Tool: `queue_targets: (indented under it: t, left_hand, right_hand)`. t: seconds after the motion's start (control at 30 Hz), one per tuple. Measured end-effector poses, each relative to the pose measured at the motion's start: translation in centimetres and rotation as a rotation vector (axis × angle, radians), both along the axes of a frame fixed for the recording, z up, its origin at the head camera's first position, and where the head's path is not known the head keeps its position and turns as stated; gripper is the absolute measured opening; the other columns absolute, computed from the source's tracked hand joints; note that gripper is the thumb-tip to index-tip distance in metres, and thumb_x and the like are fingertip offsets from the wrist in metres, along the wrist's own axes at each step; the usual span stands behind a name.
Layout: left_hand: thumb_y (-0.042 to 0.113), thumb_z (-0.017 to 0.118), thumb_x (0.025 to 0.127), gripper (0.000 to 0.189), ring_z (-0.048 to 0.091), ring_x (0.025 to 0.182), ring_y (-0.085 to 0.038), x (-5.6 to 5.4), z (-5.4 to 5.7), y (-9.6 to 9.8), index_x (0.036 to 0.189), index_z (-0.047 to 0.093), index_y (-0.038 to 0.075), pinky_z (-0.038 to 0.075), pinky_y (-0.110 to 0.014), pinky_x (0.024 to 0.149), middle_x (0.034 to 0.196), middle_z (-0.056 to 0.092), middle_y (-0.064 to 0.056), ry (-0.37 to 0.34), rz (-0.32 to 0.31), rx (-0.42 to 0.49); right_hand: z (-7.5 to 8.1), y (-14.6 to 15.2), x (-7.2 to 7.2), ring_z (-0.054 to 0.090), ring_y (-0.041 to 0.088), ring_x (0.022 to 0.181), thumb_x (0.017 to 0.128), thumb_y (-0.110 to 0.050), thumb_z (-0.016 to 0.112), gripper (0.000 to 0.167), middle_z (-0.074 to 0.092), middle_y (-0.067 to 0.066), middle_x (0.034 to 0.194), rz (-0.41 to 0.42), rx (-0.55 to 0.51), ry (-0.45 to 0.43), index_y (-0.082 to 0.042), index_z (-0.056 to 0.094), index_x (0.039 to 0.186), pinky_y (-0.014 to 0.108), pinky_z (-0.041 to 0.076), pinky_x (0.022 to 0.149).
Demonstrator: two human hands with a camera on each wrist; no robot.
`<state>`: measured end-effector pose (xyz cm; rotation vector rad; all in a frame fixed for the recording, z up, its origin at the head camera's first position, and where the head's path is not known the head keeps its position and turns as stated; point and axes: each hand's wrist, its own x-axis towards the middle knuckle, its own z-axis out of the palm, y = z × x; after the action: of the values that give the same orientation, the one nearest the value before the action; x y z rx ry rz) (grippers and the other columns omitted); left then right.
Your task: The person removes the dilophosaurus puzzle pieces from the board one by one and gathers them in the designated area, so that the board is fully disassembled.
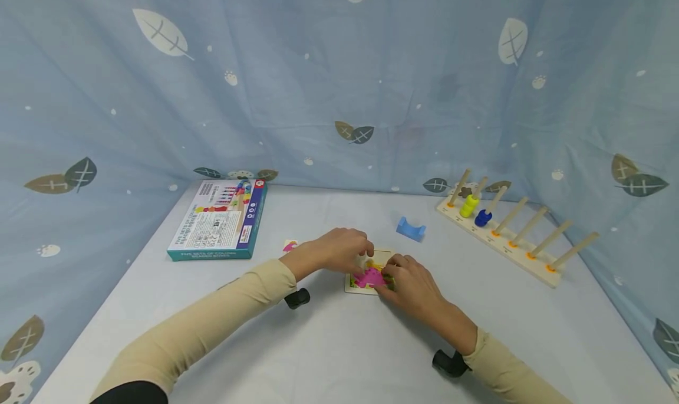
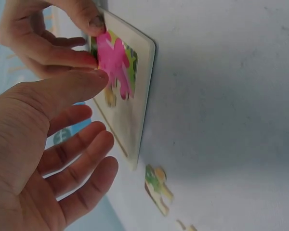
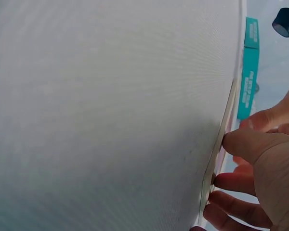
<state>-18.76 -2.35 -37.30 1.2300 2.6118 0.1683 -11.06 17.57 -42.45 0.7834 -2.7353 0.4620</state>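
Observation:
A wooden puzzle board with a pale frame lies mid-table, with a pink animal-shaped puzzle piece on its picture area. From the left, my left hand reaches over the board. In the left wrist view its thumb tip touches or nearly touches the pink piece, while the other fingers are loosely spread. My right hand is at the board's right side. Its thumb and index finger pinch the pink piece. In the right wrist view, the right hand hides most of the board.
A loose puzzle piece lies left of the board. Behind stands a light blue curved block. A flat boxed set is at the back left. At right, a wooden peg rack carries yellow-green beads and dark blue beads.

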Motion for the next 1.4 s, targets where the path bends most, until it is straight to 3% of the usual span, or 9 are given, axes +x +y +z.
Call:
queue_targets:
  t: [0.47,0.8,1.07,1.4]
  left_hand:
    - [0.042,0.08,0.084,0.047,0.056,0.088,-0.009,0.1,-0.8,1.6,0.121,0.071,0.015,0.049,-0.026,0.077,0.104,0.064,0.003,0.027,-0.025,-0.016]
    - [0.037,0.083,0.082,0.047,0.055,0.085,-0.009,0.0,-1.2,1.8,0.118,0.072,0.01,0.048,-0.024,0.073,0.1,0.064,0.002,-0.043,-0.018,-0.001]
    - [0.035,0.086,0.079,0.041,0.054,0.091,-0.011,-0.2,-1.1,2.0,0.112,0.073,0.013,0.048,-0.027,0.077,0.102,0.063,0.002,-0.08,-0.003,-0.006]
    - [0.042,0.083,0.081,0.047,0.053,0.088,-0.011,0.1,-0.9,1.8,0.117,0.07,0.014,0.047,-0.028,0.077,0.105,0.058,0.002,-0.039,-0.006,-0.008]
  right_hand:
    - [0.3,0.2,0.1,0.052,0.016,0.074,0.077,-0.029,0.087,0.02,0.064,0.0,0.088,0.023,-0.004,0.018,-0.012,0.079,0.083,0.029,0.047,0.061]
    - [0.0,0.1,0.2,0.052,0.015,0.076,0.077,-0.027,0.087,0.018,0.063,-0.002,0.088,0.046,-0.021,0.017,-0.012,0.078,0.081,0.027,0.048,0.062]
    - [-0.3,0.1,0.1,0.054,0.015,0.076,0.076,-0.027,0.087,0.018,0.064,-0.001,0.089,0.051,-0.026,0.005,-0.012,0.078,0.082,0.027,0.049,0.062]
    - [0.2,0.3,0.0,0.055,0.016,0.077,0.077,-0.028,0.087,0.018,0.064,0.0,0.09,0.041,-0.009,0.017,-0.012,0.078,0.082,0.028,0.05,0.063]
